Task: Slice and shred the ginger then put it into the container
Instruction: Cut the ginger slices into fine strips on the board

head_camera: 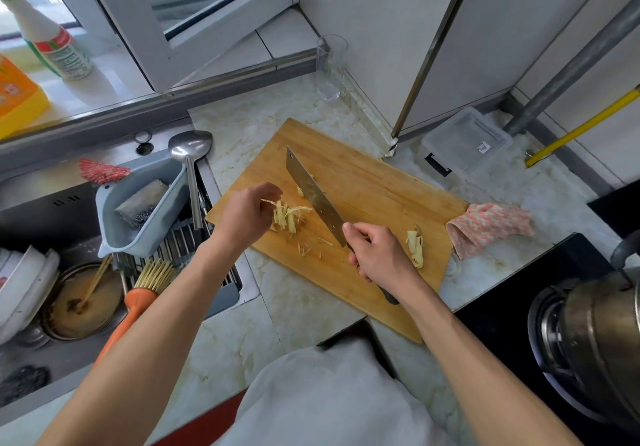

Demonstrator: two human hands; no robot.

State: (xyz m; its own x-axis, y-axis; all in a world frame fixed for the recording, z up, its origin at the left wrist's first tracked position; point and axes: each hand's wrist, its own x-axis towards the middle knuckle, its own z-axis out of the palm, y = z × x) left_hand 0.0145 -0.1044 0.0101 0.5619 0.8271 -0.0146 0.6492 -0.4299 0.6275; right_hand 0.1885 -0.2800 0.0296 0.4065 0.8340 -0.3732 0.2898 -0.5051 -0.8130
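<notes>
On the cutting board (363, 182): shredded ginger (289, 217) toward its left end, cleaver (317, 196) just right of the shreds, ginger scraps (415, 245) near its right edge. Left of the board, sink (41, 224) with drain basket (138, 210). Behind the board's right end, container (465, 141); just right of the board, cloth (488, 227).

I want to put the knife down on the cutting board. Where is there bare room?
Free: the far half of the cutting board, beyond the knife, and its near corner below the right hand. Crowded: the ginger shreds at the left hand, and the ginger scraps on the right.
</notes>
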